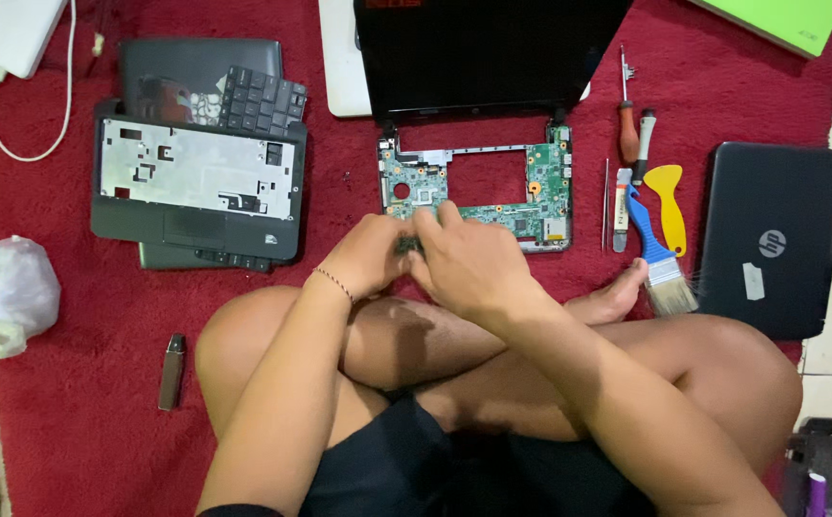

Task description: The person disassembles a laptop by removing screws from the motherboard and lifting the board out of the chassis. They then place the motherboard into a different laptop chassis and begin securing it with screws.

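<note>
1. Left hand [370,257] and right hand [468,263] meet over the red carpet [80,402], both pinching 1 small dark component [407,245] between their fingertips.
2. The component sits just in front of the green laptop motherboard [478,187].
3. A blue-handled paintbrush [655,251] and yellow plastic pry tool [669,203] lie to the right.

One head-worn camera looks straight down, close over crossed legs and the red carpet [80,402], circuit board [478,187] at twelve o'clock.
</note>
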